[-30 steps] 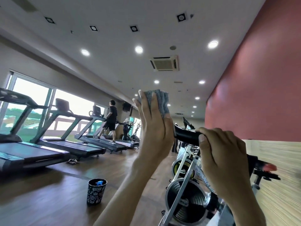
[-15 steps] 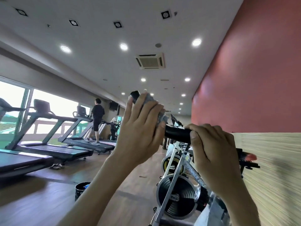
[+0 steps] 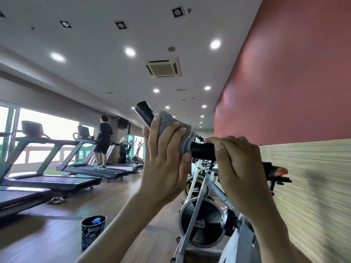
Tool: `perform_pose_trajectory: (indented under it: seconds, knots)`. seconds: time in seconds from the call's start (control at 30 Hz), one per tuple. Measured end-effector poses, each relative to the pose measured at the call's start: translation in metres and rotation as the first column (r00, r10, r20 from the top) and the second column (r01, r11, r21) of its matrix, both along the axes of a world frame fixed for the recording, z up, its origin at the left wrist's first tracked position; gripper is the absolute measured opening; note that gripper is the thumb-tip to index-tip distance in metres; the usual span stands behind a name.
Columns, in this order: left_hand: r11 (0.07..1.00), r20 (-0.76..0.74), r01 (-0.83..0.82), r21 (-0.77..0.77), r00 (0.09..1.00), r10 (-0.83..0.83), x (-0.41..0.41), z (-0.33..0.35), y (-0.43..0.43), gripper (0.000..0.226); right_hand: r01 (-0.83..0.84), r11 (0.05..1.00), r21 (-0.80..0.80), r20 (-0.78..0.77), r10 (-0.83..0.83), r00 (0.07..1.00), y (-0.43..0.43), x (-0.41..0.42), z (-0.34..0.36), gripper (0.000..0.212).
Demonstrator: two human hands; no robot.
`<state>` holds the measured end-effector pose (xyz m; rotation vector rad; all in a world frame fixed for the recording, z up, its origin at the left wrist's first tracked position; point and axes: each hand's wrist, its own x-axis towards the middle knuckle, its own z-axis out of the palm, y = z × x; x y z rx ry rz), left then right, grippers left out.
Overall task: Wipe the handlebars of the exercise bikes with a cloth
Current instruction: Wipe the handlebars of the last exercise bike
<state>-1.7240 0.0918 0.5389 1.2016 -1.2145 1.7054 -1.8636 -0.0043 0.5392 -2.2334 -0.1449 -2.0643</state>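
The black handlebar (image 3: 202, 149) of a white spin bike (image 3: 207, 221) runs across the middle of the view, and its left end (image 3: 144, 112) bends upward. My left hand (image 3: 164, 168) grips a grey cloth (image 3: 168, 121) wrapped round the bend of the bar. Just right of the cloth, my right hand (image 3: 239, 171) grips the straight part of the bar. A red-tipped lever (image 3: 279, 170) shows beyond my right hand.
More spin bikes (image 3: 195, 184) stand in a row along the red and striped wall (image 3: 303, 92). A dark patterned bin (image 3: 93, 231) sits on the wooden floor at lower left. Treadmills (image 3: 62, 179) line the windows, and a person (image 3: 103, 141) walks on one.
My left hand has slid the cloth down from the bar's upturned end toward the bend, uncovering the black tip. My right hand has kept its hold.
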Motion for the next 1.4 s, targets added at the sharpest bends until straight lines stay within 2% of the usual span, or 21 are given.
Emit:
perform_pose_trajectory:
  seconds: [0.1,0.2,0.3,0.43,0.5,0.7,0.87,1.07,1.27,1.4]
  knots:
    - [0.999,0.043,0.007,-0.046,0.999,-0.005,0.0,-0.006,-0.013,0.04,-0.268,0.961,0.07,0.114,0.259,0.959,-0.013,-0.004,-0.002,0.033]
    - [0.995,0.081,-0.047,-0.089,0.995,0.054,-0.001,-0.008,-0.023,0.039,-0.323,0.926,0.195,0.188,0.288,0.939,-0.038,0.0,-0.01,0.041]
    - [0.989,0.101,-0.073,-0.133,0.991,0.086,-0.002,-0.014,-0.037,0.04,-0.489,0.814,0.312,0.189,0.451,0.872,-0.058,0.008,-0.017,0.041]
    - [0.975,0.122,-0.116,-0.187,0.983,0.14,-0.001,-0.015,-0.049,0.045,-0.655,0.658,0.372,0.251,0.608,0.753,-0.076,0.017,-0.011,0.051]
    - [0.97,0.144,-0.149,-0.19,0.974,0.178,-0.002,-0.015,-0.053,0.046,-0.687,0.626,0.369,0.236,0.652,0.72,-0.08,0.02,-0.012,0.051]
    - [0.922,0.185,-0.352,-0.161,0.907,0.378,-0.023,-0.018,-0.069,0.054,-0.734,0.615,0.289,0.213,0.706,0.676,-0.081,0.02,-0.014,0.049]
    - [0.89,0.22,-0.446,-0.097,0.862,0.456,-0.026,-0.018,-0.051,0.052,-0.719,0.666,0.196,0.148,0.705,0.693,-0.09,0.02,-0.02,0.042]
    - [0.923,0.09,-0.383,-0.019,0.919,0.384,-0.026,-0.014,-0.018,0.049,-0.683,0.72,0.119,0.084,0.678,0.73,-0.099,0.014,-0.02,0.037]
    - [0.884,0.101,-0.414,0.218,0.91,0.401,-0.016,0.012,0.029,0.049,-0.674,0.726,0.138,0.112,0.665,0.739,-0.092,0.008,-0.019,0.033]
    - [0.916,0.092,-0.351,0.195,0.936,0.339,-0.02,0.011,0.023,0.04,-0.635,0.738,0.228,0.158,0.616,0.772,-0.08,0.008,-0.018,0.037]
